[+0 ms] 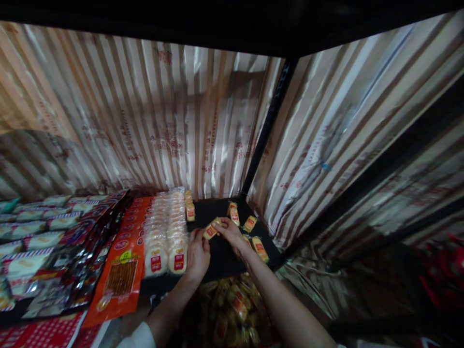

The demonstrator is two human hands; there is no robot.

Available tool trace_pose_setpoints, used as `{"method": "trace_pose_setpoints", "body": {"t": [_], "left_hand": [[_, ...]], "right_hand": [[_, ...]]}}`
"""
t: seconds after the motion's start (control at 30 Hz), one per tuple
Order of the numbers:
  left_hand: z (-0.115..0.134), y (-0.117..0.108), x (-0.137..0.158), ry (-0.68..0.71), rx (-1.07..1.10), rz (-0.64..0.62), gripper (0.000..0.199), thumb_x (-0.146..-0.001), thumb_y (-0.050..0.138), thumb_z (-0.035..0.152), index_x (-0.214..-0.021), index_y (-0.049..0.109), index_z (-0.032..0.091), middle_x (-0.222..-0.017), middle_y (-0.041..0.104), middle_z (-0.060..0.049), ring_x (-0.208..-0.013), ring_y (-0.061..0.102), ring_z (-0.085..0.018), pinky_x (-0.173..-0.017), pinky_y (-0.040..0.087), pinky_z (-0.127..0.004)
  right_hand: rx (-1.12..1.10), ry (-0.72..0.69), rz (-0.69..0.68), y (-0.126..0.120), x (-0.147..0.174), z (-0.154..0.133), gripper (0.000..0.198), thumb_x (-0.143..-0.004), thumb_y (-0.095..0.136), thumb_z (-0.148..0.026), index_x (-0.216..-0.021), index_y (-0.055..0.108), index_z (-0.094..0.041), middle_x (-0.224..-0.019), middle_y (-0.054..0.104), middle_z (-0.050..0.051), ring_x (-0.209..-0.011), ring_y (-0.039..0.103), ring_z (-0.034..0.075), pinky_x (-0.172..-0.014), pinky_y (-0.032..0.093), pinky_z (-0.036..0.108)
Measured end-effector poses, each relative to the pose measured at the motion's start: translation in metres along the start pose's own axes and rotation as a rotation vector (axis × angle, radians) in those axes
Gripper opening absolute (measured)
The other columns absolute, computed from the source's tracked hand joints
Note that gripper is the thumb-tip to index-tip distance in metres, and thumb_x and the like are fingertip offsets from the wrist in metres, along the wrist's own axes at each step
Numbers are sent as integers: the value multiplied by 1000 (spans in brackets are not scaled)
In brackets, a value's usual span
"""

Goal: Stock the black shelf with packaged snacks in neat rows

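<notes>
Between both hands, over the black shelf (217, 258), is a small yellow wrapped snack pack (211, 231) with a red label. My left hand (197, 253) pinches its left end. On the other end are the closed fingers of my right hand (232, 234). Similar packs lie loose to the right, among them one pack (250, 223) and another pack (260, 249) near the shelf's right edge. A short row of the same packs (190, 211) stands at the back, left of my hands. Below my forearms is a pile of such packs (237, 304), dim and partly hidden.
Two rows of clear-wrapped round cakes (166, 237) stand left of my left hand. Beyond them are an orange snack bag (121, 270), dark shiny packets (83, 251) and white-wrapped packs (29, 266). A black post (266, 130) rises at the back corner, before striped sheeting (163, 111).
</notes>
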State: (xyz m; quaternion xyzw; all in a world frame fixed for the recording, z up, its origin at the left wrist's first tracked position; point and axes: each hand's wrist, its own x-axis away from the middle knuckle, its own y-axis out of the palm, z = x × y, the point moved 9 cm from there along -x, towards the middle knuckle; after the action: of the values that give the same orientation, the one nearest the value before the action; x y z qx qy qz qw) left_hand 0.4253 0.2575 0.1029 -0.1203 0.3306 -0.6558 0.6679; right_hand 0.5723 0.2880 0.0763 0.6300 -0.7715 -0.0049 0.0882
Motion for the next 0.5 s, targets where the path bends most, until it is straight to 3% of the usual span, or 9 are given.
{"method": "trace_pose_setpoints", "body": {"t": [0.1,0.2,0.37,0.5], "left_hand": [[-9,8,1,-72,42,48,36,-77,40,9,-109,57,9,-108,60,-14,-106,55,-23,-96,44,-36],[-22,21,2,-179,86,59,39,-74,41,9,-111,56,8,-112,59,-16,-109,55,-23,-99,42,-36],[-39,41,4,-348,192,-12,55,-71,43,8,-126,45,6,-139,42,-17,-131,37,-22,-108,31,-32],[-42,44,0,-448,242,-118,56,-75,40,10,-131,41,8,-146,32,-13,-135,29,-19,-111,24,-30]], "right_hand": [[-32,8,-24,8,-7,6,39,-50,81,-34,-79,59,-18,-69,63,-3,-64,58,11,-63,44,23],[-74,28,-50,15,-12,16,40,-50,80,-34,-82,61,-20,-75,66,-1,-72,61,14,-72,46,27],[-7,25,-49,22,-32,29,38,-50,78,-31,-83,63,-20,-77,67,0,-76,62,17,-77,46,30],[61,2,-55,33,-55,36,32,-52,74,-27,-82,64,-21,-74,66,-2,-73,60,16,-74,47,29]]}}
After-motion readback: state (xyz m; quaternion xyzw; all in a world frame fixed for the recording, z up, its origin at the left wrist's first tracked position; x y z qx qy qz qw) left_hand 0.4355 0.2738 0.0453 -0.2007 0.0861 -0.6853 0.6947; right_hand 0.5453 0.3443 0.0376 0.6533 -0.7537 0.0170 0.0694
